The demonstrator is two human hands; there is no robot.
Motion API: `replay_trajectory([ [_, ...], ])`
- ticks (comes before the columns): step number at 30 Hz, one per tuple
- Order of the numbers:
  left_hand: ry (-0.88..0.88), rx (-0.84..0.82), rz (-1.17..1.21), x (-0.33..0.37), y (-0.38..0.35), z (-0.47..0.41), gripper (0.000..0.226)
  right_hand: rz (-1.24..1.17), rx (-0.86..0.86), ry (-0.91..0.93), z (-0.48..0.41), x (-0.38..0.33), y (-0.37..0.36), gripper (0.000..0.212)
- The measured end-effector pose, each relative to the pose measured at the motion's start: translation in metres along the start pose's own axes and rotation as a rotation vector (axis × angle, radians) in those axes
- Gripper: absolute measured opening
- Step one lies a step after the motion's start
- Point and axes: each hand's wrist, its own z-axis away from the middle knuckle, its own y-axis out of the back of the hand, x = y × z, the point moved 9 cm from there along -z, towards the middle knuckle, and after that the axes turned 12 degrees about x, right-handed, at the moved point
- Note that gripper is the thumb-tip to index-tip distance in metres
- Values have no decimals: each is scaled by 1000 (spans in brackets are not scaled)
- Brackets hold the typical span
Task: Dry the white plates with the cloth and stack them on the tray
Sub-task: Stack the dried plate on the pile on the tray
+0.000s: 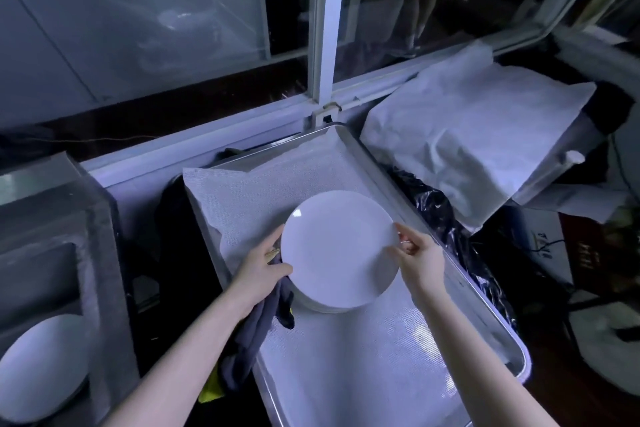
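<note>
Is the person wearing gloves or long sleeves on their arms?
No gloves: both the left hand and the right hand are bare. No sleeves show either; both forearms are bare as far as the picture reaches. No watch or bracelet shows.

The rectangular metal tray [483, 302], lined with a white mesh sheet [363, 374], carries a low stack of white plates [322, 308] near its middle. The top plate [339, 246], round and glossy, sits slightly tilted over that stack, pinched at its edges by the left hand [258, 270] and the right hand [420, 262]. The dark grey cloth [252, 336], yellow at one edge, hangs crumpled over the tray's left rim. One more white plate [38, 367] lies well left of the tray.
</note>
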Motion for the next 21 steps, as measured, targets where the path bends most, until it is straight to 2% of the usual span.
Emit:
replay_trajectory([
  [5,-16,28,-65,-6,0,-11,78,5,-16,-21,-8,14,-12,38],
  [11,-60,48,-103,-13,2,-18,87,3,-26,27,-9,14,-13,47],
  [17,-52,67,-115,-13,6,-10,75,105,41,76,-5,18,-12,45],
  [21,-56,146,-5,-11,31,5,62,110,109,324,20,-14,-13,44],
])
